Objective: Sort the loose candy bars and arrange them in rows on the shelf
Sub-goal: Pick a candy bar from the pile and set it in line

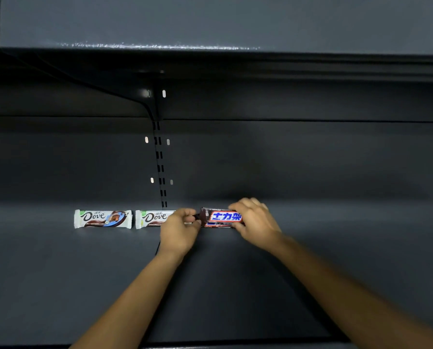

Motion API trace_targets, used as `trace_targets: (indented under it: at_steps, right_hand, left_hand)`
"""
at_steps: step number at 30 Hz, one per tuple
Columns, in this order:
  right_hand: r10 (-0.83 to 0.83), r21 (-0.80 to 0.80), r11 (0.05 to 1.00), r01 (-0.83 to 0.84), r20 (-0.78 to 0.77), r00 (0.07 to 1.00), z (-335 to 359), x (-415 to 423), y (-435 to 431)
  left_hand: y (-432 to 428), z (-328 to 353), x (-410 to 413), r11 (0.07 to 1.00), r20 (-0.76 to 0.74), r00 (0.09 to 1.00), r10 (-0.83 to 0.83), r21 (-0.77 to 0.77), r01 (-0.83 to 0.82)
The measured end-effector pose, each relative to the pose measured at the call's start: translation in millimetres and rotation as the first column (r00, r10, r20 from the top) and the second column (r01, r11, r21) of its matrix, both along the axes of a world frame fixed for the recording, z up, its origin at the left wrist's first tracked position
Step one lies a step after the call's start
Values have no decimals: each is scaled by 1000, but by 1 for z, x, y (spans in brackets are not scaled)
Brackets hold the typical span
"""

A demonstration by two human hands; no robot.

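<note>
Three candy bars lie in a row near the back of the dark grey shelf [235, 285]. A white Dove bar [102, 218] lies at the left, apart from the hands. A second white Dove bar [155, 218] is beside it, its right end hidden under my left hand [178, 229]. A brown Snickers bar [221, 217] with a blue and red label sits at the right end of the row. My left hand pinches its left end, and my right hand [254, 222] grips its right end with curled fingers.
The shelf's back wall [311, 159] rises right behind the bars, with a slotted upright [160, 167] in the middle. An upper shelf [210, 34] overhangs above. The shelf's front edge [235, 345] runs along the bottom of the view.
</note>
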State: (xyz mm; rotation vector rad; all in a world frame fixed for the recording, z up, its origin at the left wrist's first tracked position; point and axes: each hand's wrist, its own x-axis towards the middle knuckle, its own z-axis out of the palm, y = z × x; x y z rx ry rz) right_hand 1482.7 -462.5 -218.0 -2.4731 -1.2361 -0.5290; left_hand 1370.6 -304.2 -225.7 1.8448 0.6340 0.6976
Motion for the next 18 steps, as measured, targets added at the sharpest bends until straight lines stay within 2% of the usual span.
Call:
trace_targets:
  at_steps: [3, 6, 10, 18]
  right_hand:
    - [14, -12, 1000, -14, -5, 1000, -9, 0, 3]
    - [32, -24, 999, -33, -28, 999, -17, 0, 8]
    - [8, 3, 1000, -7, -63, 998, -24, 4, 10]
    - [-7, 33, 999, 10, -88, 996, -23, 7, 0]
  left_hand:
    - [-4, -1, 1, 949, -144, 990, 13, 313, 33]
    - [-8, -4, 4, 872, -217, 975, 38, 484, 74]
    - [-10, -7, 8, 805, -296, 954, 37, 575, 147]
    - [-6, -14, 12, 780, -242, 966, 85, 620, 87]
